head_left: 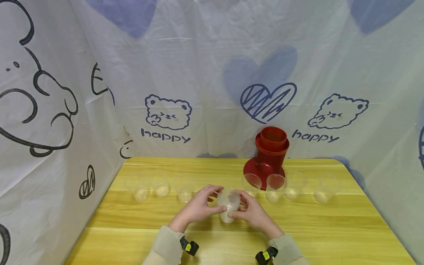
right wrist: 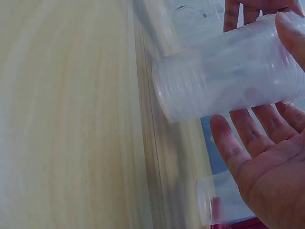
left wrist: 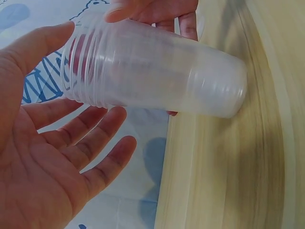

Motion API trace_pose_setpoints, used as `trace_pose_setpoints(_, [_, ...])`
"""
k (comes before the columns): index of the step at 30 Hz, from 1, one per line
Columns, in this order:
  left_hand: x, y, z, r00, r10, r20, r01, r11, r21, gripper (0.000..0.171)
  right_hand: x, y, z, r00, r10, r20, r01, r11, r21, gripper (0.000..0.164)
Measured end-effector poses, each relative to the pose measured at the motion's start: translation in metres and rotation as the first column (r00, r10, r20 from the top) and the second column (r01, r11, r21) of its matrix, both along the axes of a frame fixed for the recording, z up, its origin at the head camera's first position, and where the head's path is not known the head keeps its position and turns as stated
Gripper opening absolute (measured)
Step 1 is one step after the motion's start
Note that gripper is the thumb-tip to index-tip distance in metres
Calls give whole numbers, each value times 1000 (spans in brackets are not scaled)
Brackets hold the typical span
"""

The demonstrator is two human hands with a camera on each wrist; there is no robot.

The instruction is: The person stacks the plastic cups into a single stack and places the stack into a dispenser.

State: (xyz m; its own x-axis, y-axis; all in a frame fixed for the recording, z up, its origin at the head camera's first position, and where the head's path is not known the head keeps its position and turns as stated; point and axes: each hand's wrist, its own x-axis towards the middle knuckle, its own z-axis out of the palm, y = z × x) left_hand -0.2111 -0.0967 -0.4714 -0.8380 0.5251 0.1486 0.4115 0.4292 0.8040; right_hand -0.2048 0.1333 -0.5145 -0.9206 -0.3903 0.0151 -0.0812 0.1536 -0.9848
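Observation:
A stack of clear plastic cups (head_left: 228,206) stands upright between the two hands in the head view. Several rims lie close together at its top in the left wrist view. My left hand (head_left: 202,206) holds the stack from the left near the rims, thumb on one side and fingers on the other. From the right, my right hand (head_left: 253,211) grips it, the thumb (right wrist: 289,36) along the side and fingers beneath in the right wrist view. The stack's base (left wrist: 231,90) is close over the wooden table (head_left: 298,235).
Single clear cups stand to the left, one of them a cup (head_left: 184,189) near the left hand. Several more, including a cup (head_left: 274,189), stand to the right. Behind these is a red cylinder on a round base (head_left: 269,154). A printed curtain (head_left: 205,73) hangs behind the table.

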Motion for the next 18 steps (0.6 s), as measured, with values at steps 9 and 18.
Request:
trace_pose_setpoints(9, [2, 0, -3, 1000, 14, 14, -13, 1000, -26, 63, 0, 0, -1, 1000, -2, 6, 2, 1000, 2, 76])
trace_pose_setpoints(18, [5, 1, -5, 1000, 12, 11, -12, 1000, -14, 65, 1, 0, -1, 1000, -9, 10, 9, 1000, 12, 76])
